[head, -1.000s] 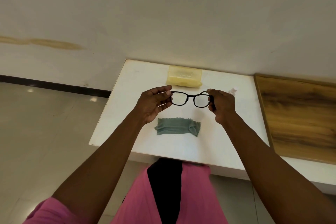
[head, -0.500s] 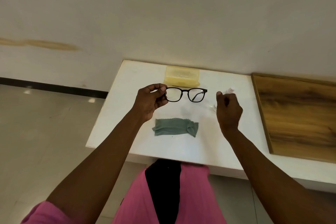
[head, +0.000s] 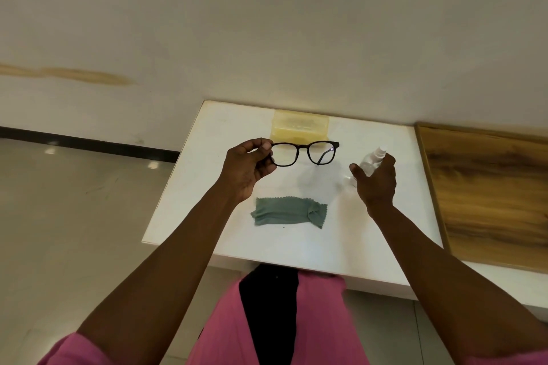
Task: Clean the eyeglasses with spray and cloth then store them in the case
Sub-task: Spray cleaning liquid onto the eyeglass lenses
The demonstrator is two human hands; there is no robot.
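Eyeglasses [head: 305, 153] held above counter [head: 207, 187], pinched at one end by left hand [head: 247, 169]. Right hand [head: 376, 179] curled around spray bottle [head: 374, 158]. Green cloth [head: 289, 212] below on counter; yellow case [head: 299, 127] behind.

You are working in soft, even daylight with no harsh shadows. The white table [head: 207, 187] is the brightest surface and nearly washes out, so the clear spray bottle [head: 374, 158] almost vanishes against it. Small glare spots sit on the glossy floor [head: 59, 216] at far left, and a glint shows on the right lens of the eyeglasses [head: 305, 152]. Your forearms read dark and underexposed. The wide lens bends straight edges toward the frame borders; focus is slightly soft throughout.
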